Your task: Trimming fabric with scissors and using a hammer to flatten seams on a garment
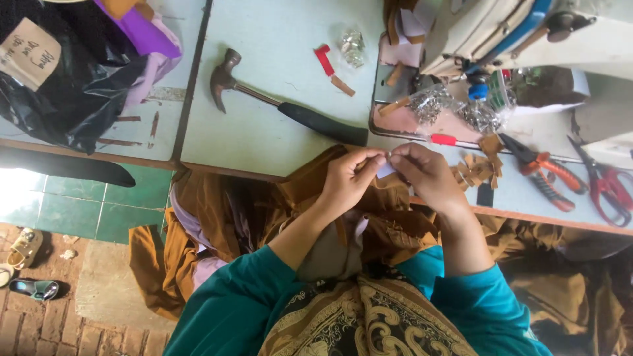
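**Hand Position and Workpiece Location at the Table Edge**

A small pale tag [386,170] is pinched between the two hands at the near edge of the pale green table [277,132]. The left hand [353,177] is closed narrowly, its fingertips [377,158] pressed on the tag's left side. The right hand [425,173] is likewise closed, thumb and forefinger meeting the tag from the right. The fingertips of both hands nearly touch — the tag lies between them and is mostly covered, so its exact shape cannot be told.

Brown fabric [217,217] is draped directly below the hands, over the lap and down toward the floor. Both forearms are sleeved in teal.

On the table, well apart from the left hand, a hammer [283,105] lies diagonally with its black grip pointing toward the hands. Small brown strips [478,168] are heaped just beside the right hand. Further right lie orange-handled pliers [544,173] and red-handled scissors [610,184]. A black plastic bag [66,86] occupies the far left — beyond the table seam.
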